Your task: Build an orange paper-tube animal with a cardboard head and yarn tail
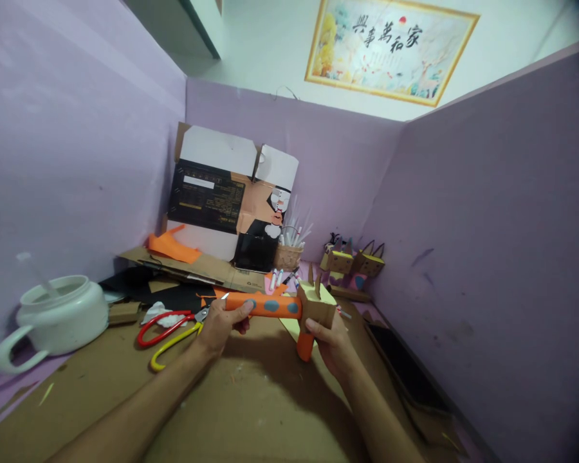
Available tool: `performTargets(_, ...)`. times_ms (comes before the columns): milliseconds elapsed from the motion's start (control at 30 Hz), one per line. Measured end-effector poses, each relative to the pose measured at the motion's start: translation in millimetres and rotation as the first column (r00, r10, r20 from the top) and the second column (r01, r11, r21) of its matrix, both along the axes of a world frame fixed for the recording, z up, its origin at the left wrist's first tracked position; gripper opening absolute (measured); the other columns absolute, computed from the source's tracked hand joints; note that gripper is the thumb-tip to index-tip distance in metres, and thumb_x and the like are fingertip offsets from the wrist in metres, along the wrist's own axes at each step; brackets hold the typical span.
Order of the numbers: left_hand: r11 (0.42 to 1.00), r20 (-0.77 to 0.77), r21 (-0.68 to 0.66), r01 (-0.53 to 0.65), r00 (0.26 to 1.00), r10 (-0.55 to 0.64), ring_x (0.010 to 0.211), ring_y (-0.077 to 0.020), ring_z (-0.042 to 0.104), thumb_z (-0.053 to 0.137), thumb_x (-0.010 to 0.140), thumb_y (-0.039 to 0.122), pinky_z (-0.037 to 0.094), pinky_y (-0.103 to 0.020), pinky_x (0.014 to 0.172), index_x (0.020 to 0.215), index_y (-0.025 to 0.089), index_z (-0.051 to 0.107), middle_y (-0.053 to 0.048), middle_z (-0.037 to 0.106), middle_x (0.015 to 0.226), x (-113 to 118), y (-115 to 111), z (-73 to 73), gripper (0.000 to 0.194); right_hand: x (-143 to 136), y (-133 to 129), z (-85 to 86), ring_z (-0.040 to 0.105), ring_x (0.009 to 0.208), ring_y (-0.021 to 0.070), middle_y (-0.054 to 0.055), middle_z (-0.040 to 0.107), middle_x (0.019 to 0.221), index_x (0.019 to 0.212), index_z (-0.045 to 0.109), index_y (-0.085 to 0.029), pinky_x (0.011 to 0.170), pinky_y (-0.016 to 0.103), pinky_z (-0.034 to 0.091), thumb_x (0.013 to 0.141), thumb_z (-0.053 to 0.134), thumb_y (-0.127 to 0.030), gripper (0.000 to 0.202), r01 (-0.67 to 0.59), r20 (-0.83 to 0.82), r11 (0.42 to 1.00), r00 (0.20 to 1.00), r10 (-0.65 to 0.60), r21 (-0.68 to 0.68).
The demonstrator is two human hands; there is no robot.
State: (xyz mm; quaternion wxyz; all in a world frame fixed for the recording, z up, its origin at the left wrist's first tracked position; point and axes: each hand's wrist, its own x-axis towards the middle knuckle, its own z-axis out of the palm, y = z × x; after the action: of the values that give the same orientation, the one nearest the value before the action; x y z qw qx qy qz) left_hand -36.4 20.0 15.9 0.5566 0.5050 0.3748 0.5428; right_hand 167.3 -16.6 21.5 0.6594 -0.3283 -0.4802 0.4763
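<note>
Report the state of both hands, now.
Left hand: closed, holding the spotted orange tube.
Right hand: closed, holding the small cardboard box at the tube's other end.

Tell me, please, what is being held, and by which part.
A craft figure: the left grip holds its spotted orange tube, the right grip its cardboard box.
</note>
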Motion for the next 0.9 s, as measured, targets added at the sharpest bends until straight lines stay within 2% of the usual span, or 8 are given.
performTargets(267,1.0,-0.001,0.008,-0.002,1.0,0.002,0.041,-0.0102,0.047,0.069,0.062,0.041,0.038,-0.022,0.041,0.057,0.012,0.057,0.0,0.053,0.045,-0.5,0.8,-1.8,0.033,0.0,-0.3,-0.1,0.058,0.084,0.0232,0.005,0.067,0.091,0.106,0.06,-0.021,0.07,0.031,0.045,0.053,0.077,-0.024,0.055,0.01,-0.013,1.0,1.0,-0.01,-0.005)
performTargets(400,1.0,0.002,0.007,-0.001,1.0,0.001,0.041,-0.0103,0.047,0.07,0.062,0.041,0.038,-0.022,0.041,0.06,0.012,0.059,0.0,0.054,0.046,-0.2,1.4,-2.8,0.032,1.1,-0.4,-0.6,0.058,0.086,0.0232,0.005,0.066,0.095,0.1,0.061,-0.02,0.073,0.032,0.045,0.054,0.077,-0.024,0.049,-0.006,-0.019,1.0,1.0,0.006,-0.02)
performTargets(500,1.0,0.0,0.009,-0.004,1.0,0.004,0.041,-0.0104,0.047,0.069,0.063,0.042,0.038,-0.022,0.041,0.058,0.012,0.058,0.0,0.054,0.045,0.2,1.1,-2.5,0.032,1.8,0.2,-1.0,0.058,0.082,0.0221,0.004,0.066,0.091,0.094,0.062,-0.02,0.069,0.031,0.045,0.053,0.076,-0.024,0.043,-0.005,-0.01,1.0,1.0,0.004,-0.022)
performTargets(767,1.0,-0.011,0.031,-0.008,1.0,0.008,0.042,-0.0101,0.046,0.069,0.064,0.041,0.038,-0.022,0.042,0.056,0.011,0.058,0.0,0.053,0.045,0.8,-3.3,2.3,0.033,1.8,-0.3,0.7,0.056,0.073,0.0181,0.0,0.066,0.083,0.102,0.059,-0.021,0.064,0.027,0.043,0.053,0.076,-0.021,0.052,0.003,-0.055,1.0,0.998,-0.004,-0.014)
performTargets(900,0.999,-0.023,0.039,-0.012,1.0,0.013,0.044,-0.0108,0.047,0.07,0.062,0.042,0.038,-0.023,0.043,0.056,0.011,0.059,-0.001,0.054,0.046,0.8,-7.0,8.6,0.033,1.0,-0.5,2.5,0.055,0.071,0.0174,-0.001,0.065,0.077,0.101,0.06,-0.022,0.062,0.026,0.042,0.053,0.076,-0.022,0.05,0.002,-0.059,1.0,0.998,-0.001,0.007)
